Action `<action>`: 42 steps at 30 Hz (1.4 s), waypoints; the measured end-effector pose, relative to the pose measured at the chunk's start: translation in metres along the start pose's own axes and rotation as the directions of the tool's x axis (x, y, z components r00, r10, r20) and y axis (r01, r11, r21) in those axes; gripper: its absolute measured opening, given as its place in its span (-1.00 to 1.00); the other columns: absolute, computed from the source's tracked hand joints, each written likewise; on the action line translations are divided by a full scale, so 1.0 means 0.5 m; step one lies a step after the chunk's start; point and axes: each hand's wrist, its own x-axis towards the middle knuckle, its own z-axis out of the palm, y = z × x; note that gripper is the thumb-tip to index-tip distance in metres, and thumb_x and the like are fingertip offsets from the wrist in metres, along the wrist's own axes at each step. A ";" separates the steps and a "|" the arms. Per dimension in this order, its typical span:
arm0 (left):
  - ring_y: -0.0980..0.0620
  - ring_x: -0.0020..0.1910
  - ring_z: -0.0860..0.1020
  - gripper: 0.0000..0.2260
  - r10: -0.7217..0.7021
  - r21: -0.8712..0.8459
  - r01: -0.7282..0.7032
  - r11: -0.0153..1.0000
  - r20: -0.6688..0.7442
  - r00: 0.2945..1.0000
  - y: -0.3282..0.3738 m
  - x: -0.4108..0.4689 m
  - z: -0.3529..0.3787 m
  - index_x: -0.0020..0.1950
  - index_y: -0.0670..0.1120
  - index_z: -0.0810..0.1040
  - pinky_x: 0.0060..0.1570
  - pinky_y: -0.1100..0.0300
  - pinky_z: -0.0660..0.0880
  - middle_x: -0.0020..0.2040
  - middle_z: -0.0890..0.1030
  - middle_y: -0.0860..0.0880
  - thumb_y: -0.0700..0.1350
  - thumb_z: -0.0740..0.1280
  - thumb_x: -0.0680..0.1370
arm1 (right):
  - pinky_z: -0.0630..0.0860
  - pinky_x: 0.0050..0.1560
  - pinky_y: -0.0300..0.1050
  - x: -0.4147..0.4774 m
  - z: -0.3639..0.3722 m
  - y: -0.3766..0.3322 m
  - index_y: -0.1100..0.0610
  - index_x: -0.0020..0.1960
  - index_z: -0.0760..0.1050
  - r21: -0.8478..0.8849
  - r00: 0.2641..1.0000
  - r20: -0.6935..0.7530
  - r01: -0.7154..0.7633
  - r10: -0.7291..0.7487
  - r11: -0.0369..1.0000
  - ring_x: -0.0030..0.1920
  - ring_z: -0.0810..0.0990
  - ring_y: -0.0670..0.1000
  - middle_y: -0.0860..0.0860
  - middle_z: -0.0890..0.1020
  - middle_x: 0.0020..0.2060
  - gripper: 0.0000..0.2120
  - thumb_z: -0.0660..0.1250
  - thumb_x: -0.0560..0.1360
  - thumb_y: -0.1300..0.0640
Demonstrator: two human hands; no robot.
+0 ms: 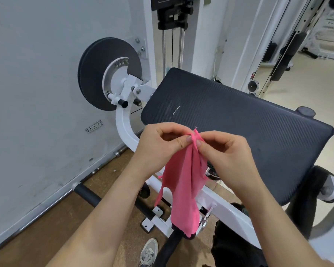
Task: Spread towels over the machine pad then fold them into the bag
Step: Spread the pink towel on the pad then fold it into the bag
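Observation:
A pink towel (183, 185) hangs bunched in front of the near edge of the dark machine pad (249, 120). My left hand (158, 143) pinches its top edge between thumb and fingers. My right hand (226, 151) pinches the same top edge right beside it, thumbs almost touching. The towel's lower end dangles down over the white machine frame (228, 211). The pad's top is bare apart from a short white thread (176, 110). No bag can be made out.
A black round disc with a white pivot arm (108, 74) stands left of the pad against the grey wall. A black foot bar (93, 195) and brown floor lie below. My shoe (148, 253) shows at the bottom. Other gym machines stand at the right.

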 end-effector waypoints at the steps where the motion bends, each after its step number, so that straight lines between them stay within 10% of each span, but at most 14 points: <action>1: -0.06 -0.09 0.67 -0.88 -0.007 -0.014 0.007 1.000 -0.012 1.000 0.001 -0.002 -0.001 -0.10 -0.02 0.71 0.04 -0.01 0.60 -0.16 0.70 -0.05 -0.23 0.49 0.44 | 0.63 -0.02 -0.07 -0.001 0.003 -0.002 -0.01 -0.06 0.69 -0.011 1.000 0.003 0.016 -0.016 1.000 -0.11 0.70 -0.04 -0.04 0.73 -0.19 -0.86 0.43 0.49 0.21; 16: 0.06 -0.35 0.49 -0.82 -0.142 -0.179 0.119 0.977 -0.122 0.982 0.017 -0.037 0.004 -0.14 0.00 0.65 -0.30 0.22 0.42 -0.24 0.55 -0.17 -0.24 0.35 0.38 | 0.53 -0.24 -0.23 -0.017 0.040 -0.018 0.06 -0.15 0.68 -0.031 0.995 -0.049 0.083 -0.085 0.996 -0.32 0.64 -0.12 -0.05 0.69 -0.33 -0.89 0.42 0.50 0.22; 31: -0.11 0.03 0.66 -0.84 -0.185 -0.231 0.166 0.959 -0.064 0.981 0.023 -0.061 -0.003 0.00 -0.03 0.72 0.05 0.02 0.57 -0.04 0.71 -0.14 -0.14 0.35 0.50 | 0.63 -0.02 0.16 -0.031 0.051 -0.028 0.12 -0.05 0.66 0.041 0.998 0.030 0.061 -0.062 0.997 -0.11 0.69 0.12 0.07 0.70 -0.19 -0.91 0.46 0.47 0.26; 38: -0.04 -0.14 0.62 -0.91 -0.104 -0.164 0.101 0.981 -0.010 0.994 0.027 -0.052 -0.033 -0.07 -0.08 0.67 -0.10 0.07 0.55 -0.13 0.67 -0.16 -0.15 0.42 0.45 | 0.52 -0.19 -0.29 -0.019 0.044 -0.046 0.00 -0.15 0.66 -0.079 0.992 0.053 0.115 -0.111 0.990 -0.24 0.62 -0.15 -0.10 0.69 -0.27 -0.82 0.41 0.49 0.27; 42: -0.04 -0.15 0.65 -0.94 -0.036 -0.040 0.033 0.999 -0.089 0.995 0.038 -0.044 -0.036 -0.16 -0.08 0.66 -0.03 0.03 0.56 -0.19 0.69 -0.10 -0.23 0.48 0.44 | 0.54 -0.18 -0.22 -0.013 0.048 -0.053 0.04 -0.08 0.64 -0.119 0.992 0.082 0.103 -0.094 0.988 -0.23 0.61 -0.13 -0.07 0.68 -0.24 -0.87 0.43 0.47 0.26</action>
